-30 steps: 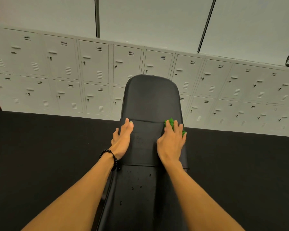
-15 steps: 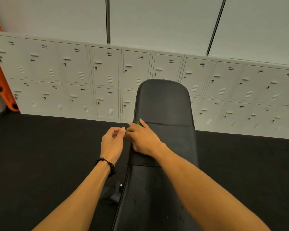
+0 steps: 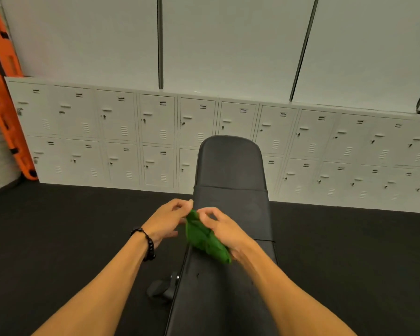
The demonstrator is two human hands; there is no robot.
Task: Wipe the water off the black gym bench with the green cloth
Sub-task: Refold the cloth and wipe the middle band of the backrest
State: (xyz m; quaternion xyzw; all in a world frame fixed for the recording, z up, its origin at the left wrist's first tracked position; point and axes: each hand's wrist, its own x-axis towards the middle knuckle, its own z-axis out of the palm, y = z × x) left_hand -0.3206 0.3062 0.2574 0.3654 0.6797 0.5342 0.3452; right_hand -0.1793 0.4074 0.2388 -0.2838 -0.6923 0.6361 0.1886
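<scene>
The black gym bench [image 3: 230, 166] runs away from me down the middle of the view, its far pad tilted up. The green cloth [image 3: 204, 237] hangs bunched above the bench's left edge, lifted off the pad. My right hand [image 3: 224, 230] grips the cloth along its right side, fingertips pinching the top. My left hand [image 3: 166, 220], with a black bead bracelet at the wrist, pinches the cloth's top corner from the left. A few small water drops show on the near seat [image 3: 198, 275].
White lockers [image 3: 121, 139] line the far wall in two rows. An orange board [image 3: 3, 93] leans at the far left. Black rubber floor [image 3: 58, 226] lies on both sides of the bench. A bench foot [image 3: 160, 288] sticks out at the lower left.
My right hand slid the cloth from the bench's right side to its left edge, then lifted it off the pad. My left hand left the bench and took hold of the cloth's top.
</scene>
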